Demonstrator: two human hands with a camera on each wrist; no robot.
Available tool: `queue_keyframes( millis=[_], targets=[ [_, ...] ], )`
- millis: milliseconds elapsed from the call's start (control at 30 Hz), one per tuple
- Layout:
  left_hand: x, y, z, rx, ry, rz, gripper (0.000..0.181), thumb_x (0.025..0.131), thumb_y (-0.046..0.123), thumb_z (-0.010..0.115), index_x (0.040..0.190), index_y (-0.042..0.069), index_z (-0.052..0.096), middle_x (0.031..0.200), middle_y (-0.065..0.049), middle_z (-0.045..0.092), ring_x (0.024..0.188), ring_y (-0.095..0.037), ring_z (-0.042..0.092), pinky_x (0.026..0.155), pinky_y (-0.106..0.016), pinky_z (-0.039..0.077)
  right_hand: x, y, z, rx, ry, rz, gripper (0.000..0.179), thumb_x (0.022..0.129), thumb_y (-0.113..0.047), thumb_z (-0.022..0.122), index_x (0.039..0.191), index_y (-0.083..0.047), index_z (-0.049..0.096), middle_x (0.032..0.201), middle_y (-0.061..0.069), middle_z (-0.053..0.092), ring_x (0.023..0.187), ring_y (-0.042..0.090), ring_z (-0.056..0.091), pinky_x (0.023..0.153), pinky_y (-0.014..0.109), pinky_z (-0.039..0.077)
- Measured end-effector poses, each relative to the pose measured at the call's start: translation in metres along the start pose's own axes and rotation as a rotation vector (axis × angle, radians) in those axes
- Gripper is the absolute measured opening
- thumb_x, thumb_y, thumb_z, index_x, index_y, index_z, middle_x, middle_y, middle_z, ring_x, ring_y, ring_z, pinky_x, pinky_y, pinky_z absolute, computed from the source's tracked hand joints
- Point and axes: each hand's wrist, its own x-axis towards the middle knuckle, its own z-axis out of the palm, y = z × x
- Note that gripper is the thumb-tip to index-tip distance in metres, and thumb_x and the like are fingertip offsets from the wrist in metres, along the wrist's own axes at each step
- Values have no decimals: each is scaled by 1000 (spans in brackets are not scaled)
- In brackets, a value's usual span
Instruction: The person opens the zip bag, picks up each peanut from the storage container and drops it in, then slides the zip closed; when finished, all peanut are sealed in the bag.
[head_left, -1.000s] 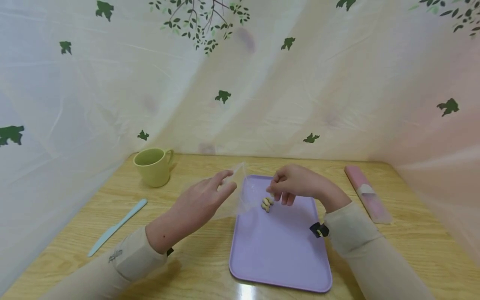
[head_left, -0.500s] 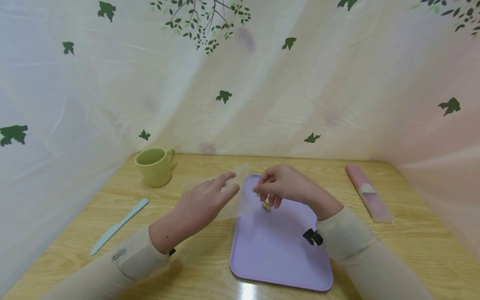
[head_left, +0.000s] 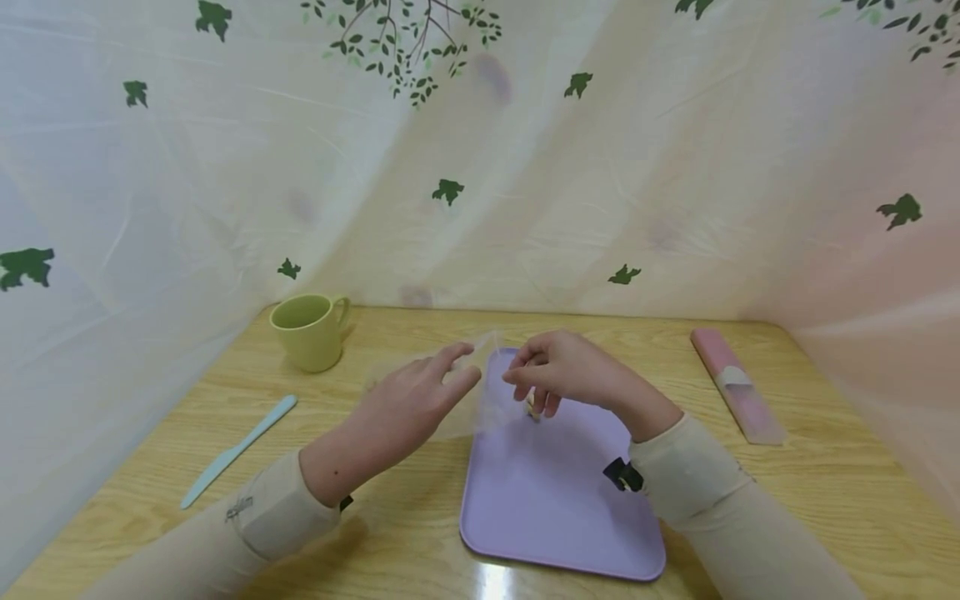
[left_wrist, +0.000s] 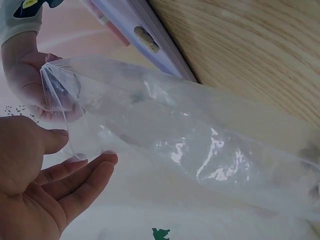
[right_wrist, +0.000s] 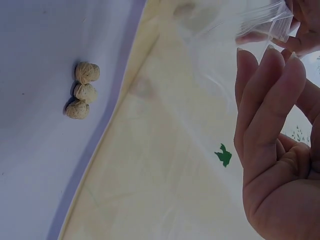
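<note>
My left hand (head_left: 408, 392) holds a clear plastic zip bag (left_wrist: 165, 120) near its mouth, thumb and fingers spread along the rim. The bag extends away from that hand, and blurred brownish shapes show at its far end. My right hand (head_left: 573, 375) hovers over the purple tray's (head_left: 562, 500) far part, its loosely bent fingertips right at the bag's mouth. No item shows between those fingers. Peanuts (right_wrist: 84, 92) in their shells lie on the tray below, partly hidden by my right hand in the head view.
A yellow-green mug (head_left: 309, 333) stands at the back left, and a light blue plastic knife (head_left: 238, 452) lies in front of it. To the tray's right is a long pink case (head_left: 735, 385). A pale sheet (head_left: 525, 183) hangs behind the wooden table (head_left: 390, 517).
My right hand has moved left from above the peanuts to the bag's mouth. A small pale thing at its fingertips earlier no longer shows. The left hand has stayed nearly still.
</note>
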Motion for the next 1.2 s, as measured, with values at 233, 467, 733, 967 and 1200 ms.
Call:
queue_keyframes(
  millis=[233,467,733,967,1200],
  targets=[
    [1,-1,1,11,32,2,38,89,-10,74,118,8,58,133,-17,68,63,-24,66,59,-32,60,0,6,-9,-4,39,4,29,104,-35,69,117,-9,74,100,13,81,75,31,77,70,38,65],
    [0,-1,3,6,41,2,39,88,-11,75,118,7,58,132,-17,68,65,-24,67,60,-33,61,3,15,-18,20,94,40,29,104,-32,69,117,-6,72,101,13,80,72,21,74,70,38,66],
    [0,0,1,6,16,-9,37,90,-9,74,119,8,59,133,-16,68,67,-25,69,61,-33,62,12,29,-21,44,107,86,30,104,-32,70,115,-5,73,99,12,80,72,19,74,69,35,65],
    [0,1,0,-11,-14,-13,37,93,-9,71,122,9,58,136,-17,66,72,-25,72,64,-34,64,20,40,-19,67,75,137,35,102,-32,72,117,0,73,99,13,80,69,18,72,71,34,65],
    [1,2,0,-20,-13,-10,40,91,-11,72,123,9,59,137,-16,66,72,-25,72,64,-34,64,27,51,-16,83,36,161,35,101,-29,73,115,3,73,93,12,78,65,14,69,67,28,63]
  ],
)
